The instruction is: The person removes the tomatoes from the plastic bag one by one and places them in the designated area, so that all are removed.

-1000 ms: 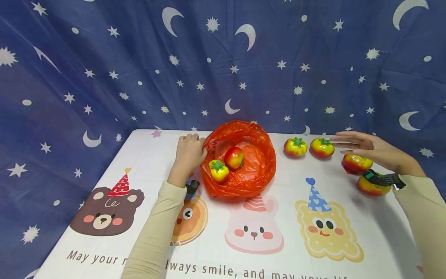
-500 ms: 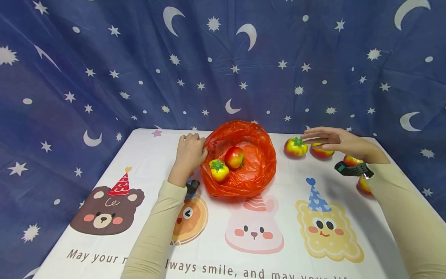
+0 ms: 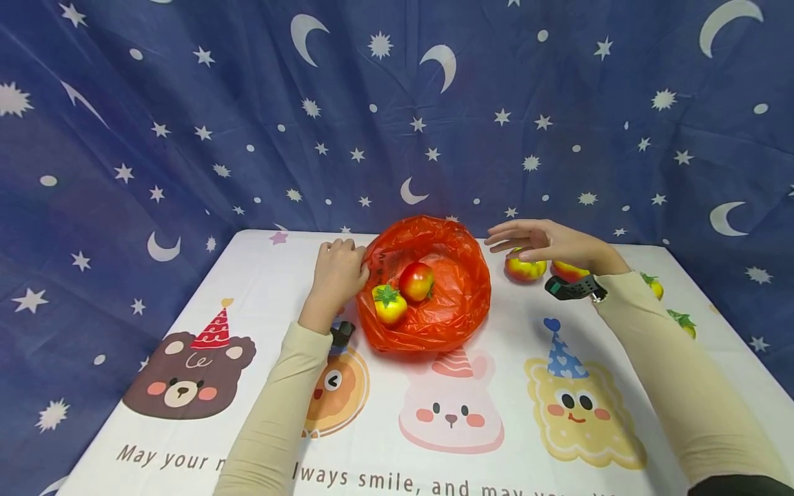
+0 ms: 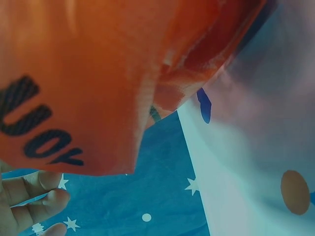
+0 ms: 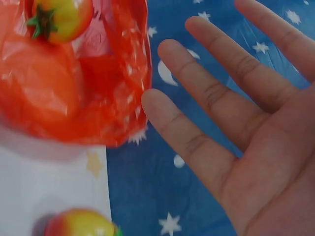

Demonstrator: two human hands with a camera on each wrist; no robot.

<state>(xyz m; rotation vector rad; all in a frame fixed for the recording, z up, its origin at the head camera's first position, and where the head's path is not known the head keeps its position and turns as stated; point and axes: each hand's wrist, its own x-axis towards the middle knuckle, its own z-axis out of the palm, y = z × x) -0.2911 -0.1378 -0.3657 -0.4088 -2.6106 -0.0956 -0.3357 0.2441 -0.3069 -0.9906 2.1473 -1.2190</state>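
Note:
A red plastic bag (image 3: 462,313) stands with its mouth rolled wide. Inside it lie two tomato-like fruits, a redder one (image 3: 417,281) and a yellower one (image 3: 391,313) with a green leafy top. My left hand (image 3: 337,279) grips the bag's left rim; in the left wrist view, bag plastic (image 4: 83,83) hides part of that hand. Just right of the bag is my right hand (image 3: 555,242), fingers spread and holding nothing. Below its palm sits another such fruit (image 3: 525,271), and one more (image 3: 567,271) is partly hidden by the wrist.
Two further fruits, one behind the right forearm (image 3: 655,286) and one beside it (image 3: 687,329), lie on the table's right side. The white tablecloth (image 3: 496,375) carries printed cartoon animals. A blue star-patterned curtain (image 3: 372,165) hangs behind.
My right hand has moved left from the far-right fruits, over the others, to near the bag's right rim. The left hand and the bag have stayed in place.

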